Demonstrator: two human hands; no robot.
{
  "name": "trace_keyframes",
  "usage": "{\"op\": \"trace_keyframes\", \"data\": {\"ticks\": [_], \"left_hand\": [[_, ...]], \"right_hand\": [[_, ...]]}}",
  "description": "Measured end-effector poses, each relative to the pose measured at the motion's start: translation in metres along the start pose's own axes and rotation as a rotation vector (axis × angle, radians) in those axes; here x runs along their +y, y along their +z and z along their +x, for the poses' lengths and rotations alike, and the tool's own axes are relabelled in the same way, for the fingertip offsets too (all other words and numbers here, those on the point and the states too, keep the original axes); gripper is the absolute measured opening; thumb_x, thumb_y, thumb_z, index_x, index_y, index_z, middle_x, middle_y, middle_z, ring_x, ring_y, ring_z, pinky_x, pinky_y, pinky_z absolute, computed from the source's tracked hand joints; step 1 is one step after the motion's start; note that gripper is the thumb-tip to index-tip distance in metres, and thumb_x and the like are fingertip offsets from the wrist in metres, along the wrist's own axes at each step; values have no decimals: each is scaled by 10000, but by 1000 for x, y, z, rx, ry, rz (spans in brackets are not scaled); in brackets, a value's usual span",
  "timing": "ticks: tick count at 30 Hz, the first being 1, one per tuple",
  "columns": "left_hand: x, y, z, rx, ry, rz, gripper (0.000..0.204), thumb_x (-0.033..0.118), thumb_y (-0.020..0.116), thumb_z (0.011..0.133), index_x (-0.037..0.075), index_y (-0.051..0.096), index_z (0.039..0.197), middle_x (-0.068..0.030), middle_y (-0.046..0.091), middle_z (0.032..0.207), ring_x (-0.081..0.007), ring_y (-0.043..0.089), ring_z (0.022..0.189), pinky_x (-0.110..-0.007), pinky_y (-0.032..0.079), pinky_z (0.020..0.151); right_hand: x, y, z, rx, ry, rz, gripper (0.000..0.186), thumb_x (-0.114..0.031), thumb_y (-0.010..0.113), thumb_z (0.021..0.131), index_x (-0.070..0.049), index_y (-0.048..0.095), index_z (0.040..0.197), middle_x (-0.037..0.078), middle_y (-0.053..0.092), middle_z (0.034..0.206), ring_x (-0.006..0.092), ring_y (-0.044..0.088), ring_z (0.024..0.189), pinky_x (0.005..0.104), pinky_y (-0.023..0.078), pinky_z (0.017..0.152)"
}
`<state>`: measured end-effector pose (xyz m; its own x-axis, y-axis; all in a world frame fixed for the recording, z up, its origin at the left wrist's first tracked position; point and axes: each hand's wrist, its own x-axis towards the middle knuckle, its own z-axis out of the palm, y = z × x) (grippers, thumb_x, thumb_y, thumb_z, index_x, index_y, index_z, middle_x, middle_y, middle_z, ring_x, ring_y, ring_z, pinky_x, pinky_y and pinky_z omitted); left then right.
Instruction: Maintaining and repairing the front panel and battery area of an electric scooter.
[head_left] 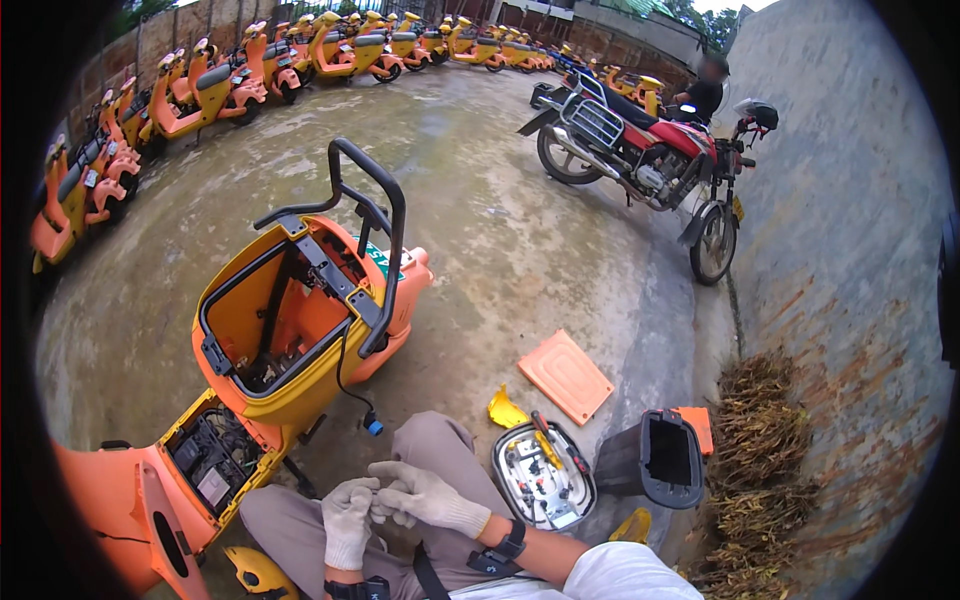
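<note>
My left hand [349, 515] and my right hand [432, 497], both in pale knitted work gloves, meet above my lap. Their fingers are bent and pinched together at the tips; whatever lies between them is too small or hidden. Left of my knees stands an orange and yellow scooter [265, 400] with its under-seat compartment uncovered. Its floorboard bay [213, 460] is also uncovered, with dark wiring and a box inside. From the scooter hangs a black cable with a blue connector [374, 425]. Right of my knee lies an oval dark-rimmed tray [520, 483] holding tools and small parts.
An orange panel [566, 376], a yellow cover piece [507, 408] and a black bucket [655, 458] lie or stand right of me. Dry brush [765, 450] lines the concrete wall. A red motorcycle [650, 145] and a person [703, 95] are farther off; scooters [350, 50] line the back.
</note>
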<state>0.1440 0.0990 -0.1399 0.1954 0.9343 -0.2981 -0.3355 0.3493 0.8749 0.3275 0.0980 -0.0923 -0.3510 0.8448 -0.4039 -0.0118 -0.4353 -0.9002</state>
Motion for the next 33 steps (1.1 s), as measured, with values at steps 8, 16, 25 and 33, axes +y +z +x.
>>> {"op": "trace_keyframes", "data": {"ticks": [8,16,25,33], "left_hand": [[4,-3,-2,43,-21,-75,217,118,598,955,-67,656,1053,-110,694,786,-162,647,623,-266,538,562],[13,0,-8,-49,-87,-8,254,143,579,965,-78,666,1055,-104,684,775,-163,643,627,-268,530,566],[6,0,-5,-44,-95,-141,241,153,581,981,-52,645,1091,-101,691,811,-160,652,658,-255,517,590],[8,2,-7,-31,-149,-185,234,146,578,987,-39,648,1113,-96,694,837,-150,639,656,-258,515,591]], "right_hand": [[1,2,2,-5,2,-30,560,-255,552,995,19,377,1451,3,596,797,68,562,657,225,488,616],[3,-1,0,6,-12,-44,551,-261,559,982,-2,407,1445,0,599,766,66,554,612,228,488,589],[0,4,3,46,12,-128,495,-284,595,960,-6,499,1358,13,625,773,75,580,642,242,503,598],[-4,7,0,68,25,-87,530,-282,603,959,-12,467,1394,7,619,761,73,571,620,236,492,573]]}}
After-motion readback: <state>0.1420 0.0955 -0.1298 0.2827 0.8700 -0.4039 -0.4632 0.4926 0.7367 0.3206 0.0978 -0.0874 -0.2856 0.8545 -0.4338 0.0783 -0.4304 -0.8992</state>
